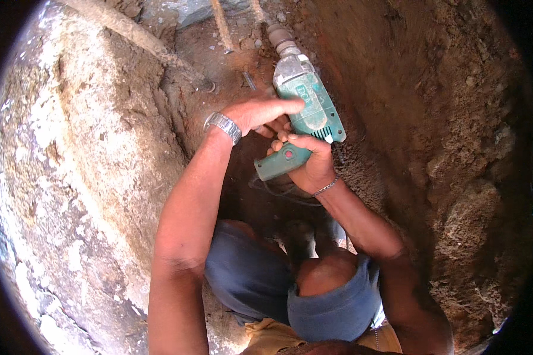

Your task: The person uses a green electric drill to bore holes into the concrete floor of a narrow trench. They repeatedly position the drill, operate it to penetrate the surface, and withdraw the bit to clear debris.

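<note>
A green power drill (317, 106) with a grey gear housing lies slanted in front of me, its chuck (280, 36) pointing away. A dusty rod-like bit (258, 12) extends from the chuck. My right hand (314, 165), with a thin bracelet at the wrist, is wrapped round the drill's rear handle (283, 161), beside a red button. My left hand (263, 115), wearing a metal watch (224, 127), steadies the drill body from the left. Its thumb lies across the top of the casing. The other fingers curl underneath and are partly hidden.
A pale, rough rock or earth face (95, 160) rises at left, a brown earth wall (468, 130) at right. A thick pole (130, 32) and a thinner rod (221, 26) reach the ground ahead. A dark cable (287, 194) hangs below the drill, above my bent knees.
</note>
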A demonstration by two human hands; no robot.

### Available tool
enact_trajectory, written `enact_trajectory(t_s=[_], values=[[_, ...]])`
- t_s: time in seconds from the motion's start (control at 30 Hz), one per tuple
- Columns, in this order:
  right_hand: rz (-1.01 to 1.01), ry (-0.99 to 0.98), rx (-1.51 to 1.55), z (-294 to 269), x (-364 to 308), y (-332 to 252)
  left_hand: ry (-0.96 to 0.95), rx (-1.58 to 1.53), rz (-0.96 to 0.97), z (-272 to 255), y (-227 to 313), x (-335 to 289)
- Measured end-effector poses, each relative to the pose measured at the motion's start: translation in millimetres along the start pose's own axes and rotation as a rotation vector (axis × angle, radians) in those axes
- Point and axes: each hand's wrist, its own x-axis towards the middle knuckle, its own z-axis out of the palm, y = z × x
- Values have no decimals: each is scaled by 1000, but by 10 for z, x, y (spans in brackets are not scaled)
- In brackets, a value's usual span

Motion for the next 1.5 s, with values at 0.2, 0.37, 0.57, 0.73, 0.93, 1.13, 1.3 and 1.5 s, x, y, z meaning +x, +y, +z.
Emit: enact_trajectory(t_s=[0.2,0.37,0.57,0.73,0.93,1.13,1.3,1.5], values=[[-29,-54,-33,-29,-4,-26,-116,436,184,77,-225,-91],[-37,46,-21,37,-33,13,101,616,216,336,-303,-246],[17,71,-21,-51,13,44,428,613,204,703,-385,-410],[-21,11,-55,-112,44,67,506,679,268,750,-569,-380],[41,-75,26,-165,36,22,608,790,219,896,-484,-440],[-47,15,38,62,-22,65,666,884,185,953,-504,-516],[-86,-21,7,74,2,79,675,896,157,948,-458,-567],[-71,-16,-13,118,-49,-7,700,830,152,1003,-382,-593]])
